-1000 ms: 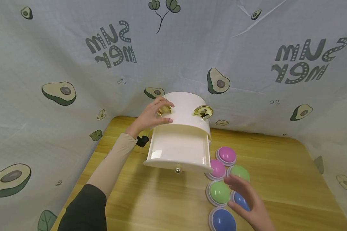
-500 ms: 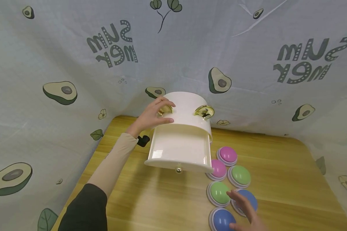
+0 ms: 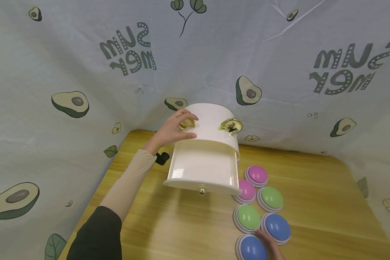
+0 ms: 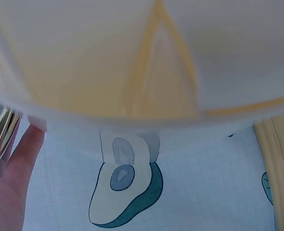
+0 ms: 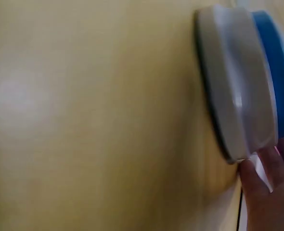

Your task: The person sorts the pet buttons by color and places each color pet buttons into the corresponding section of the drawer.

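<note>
A white rounded drawer box stands at the back of the table, its drawer pulled out and bare inside. My left hand holds the box at its left gold fitting, thumb and fingers curved around it. In the left wrist view a finger lies beside the gold. At the lower edge of the head view my right hand is at the nearest blue button, a dome on a white base. In the right wrist view, fingertips bend against this button's rim; its thumb side is mostly cut off.
Beside it stands another blue button. Farther back are green buttons and pink buttons. A second gold fitting juts from the box. A printed cloth hangs behind the wooden table.
My right hand has moved down and toward the near edge, from above the green and blue buttons to the nearest blue one. The left hand keeps its hold on the box.
</note>
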`<state>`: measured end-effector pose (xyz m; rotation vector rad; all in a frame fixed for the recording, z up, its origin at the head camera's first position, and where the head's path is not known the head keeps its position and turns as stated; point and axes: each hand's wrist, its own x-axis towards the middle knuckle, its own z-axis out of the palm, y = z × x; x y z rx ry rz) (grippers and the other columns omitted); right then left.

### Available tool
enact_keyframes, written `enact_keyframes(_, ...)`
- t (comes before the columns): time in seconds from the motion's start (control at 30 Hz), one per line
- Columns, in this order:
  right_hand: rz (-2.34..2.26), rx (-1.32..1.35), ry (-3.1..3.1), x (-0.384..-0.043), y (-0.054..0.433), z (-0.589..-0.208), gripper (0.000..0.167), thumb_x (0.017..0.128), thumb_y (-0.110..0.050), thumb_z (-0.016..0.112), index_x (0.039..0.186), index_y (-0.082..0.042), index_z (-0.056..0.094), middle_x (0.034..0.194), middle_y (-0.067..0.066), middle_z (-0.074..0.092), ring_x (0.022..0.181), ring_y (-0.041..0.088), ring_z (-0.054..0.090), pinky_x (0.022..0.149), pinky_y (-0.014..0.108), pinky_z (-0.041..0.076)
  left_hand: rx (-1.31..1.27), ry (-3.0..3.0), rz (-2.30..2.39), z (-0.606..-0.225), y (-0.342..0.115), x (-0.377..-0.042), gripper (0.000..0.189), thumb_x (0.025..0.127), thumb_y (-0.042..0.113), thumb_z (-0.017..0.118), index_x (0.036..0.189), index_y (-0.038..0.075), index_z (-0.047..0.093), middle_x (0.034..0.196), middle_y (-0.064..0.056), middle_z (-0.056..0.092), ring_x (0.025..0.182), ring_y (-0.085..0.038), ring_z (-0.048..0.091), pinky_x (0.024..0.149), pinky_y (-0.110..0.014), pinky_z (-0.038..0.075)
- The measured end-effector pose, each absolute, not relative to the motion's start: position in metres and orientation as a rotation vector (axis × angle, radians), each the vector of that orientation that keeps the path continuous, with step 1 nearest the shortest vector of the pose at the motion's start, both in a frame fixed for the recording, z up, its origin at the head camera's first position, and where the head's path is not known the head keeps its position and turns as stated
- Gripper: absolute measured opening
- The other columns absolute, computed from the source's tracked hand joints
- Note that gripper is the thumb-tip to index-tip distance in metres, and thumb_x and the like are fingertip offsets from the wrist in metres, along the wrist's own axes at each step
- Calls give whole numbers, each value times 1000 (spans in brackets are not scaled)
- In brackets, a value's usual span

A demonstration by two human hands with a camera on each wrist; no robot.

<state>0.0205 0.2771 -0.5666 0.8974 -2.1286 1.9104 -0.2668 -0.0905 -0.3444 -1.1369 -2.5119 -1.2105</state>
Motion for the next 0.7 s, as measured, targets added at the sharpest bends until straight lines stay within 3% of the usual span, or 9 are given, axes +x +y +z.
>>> enact_keyframes(0.13, 1873, 775, -2200, 26, 272, -567, 99, 46, 25, 75, 135, 13, 34, 142, -12, 41, 125, -4, 39, 93, 11, 34, -1132, -2513, -1225, -344, -91, -266, 46, 82, 26, 78, 122, 14, 59, 122, -2, 47, 106, -19, 46, 85, -34, 43)
enact_keyframes(0.33, 1596, 521, -2461, 32, 268, -561, 101, 43, 13, 84, 135, -4, 45, 133, -30, 39, 111, -10, 41, 75, 21, 45, -1133, -2507, -1234, -345, -91, -266, 46, 82, 26, 78, 122, 14, 59, 122, -2, 47, 106, -20, 46, 85, -35, 43)
enact_keyframes(0.7, 1735, 741, -2567, 28, 280, -551, 100, 58, 13, 80, 143, -14, 36, 133, -32, 31, 110, -4, 44, 71, 29, 50, -1122, -2513, -1229, -344, -91, -266, 45, 82, 26, 78, 121, 15, 59, 121, 0, 47, 104, -17, 47, 84, -33, 43)
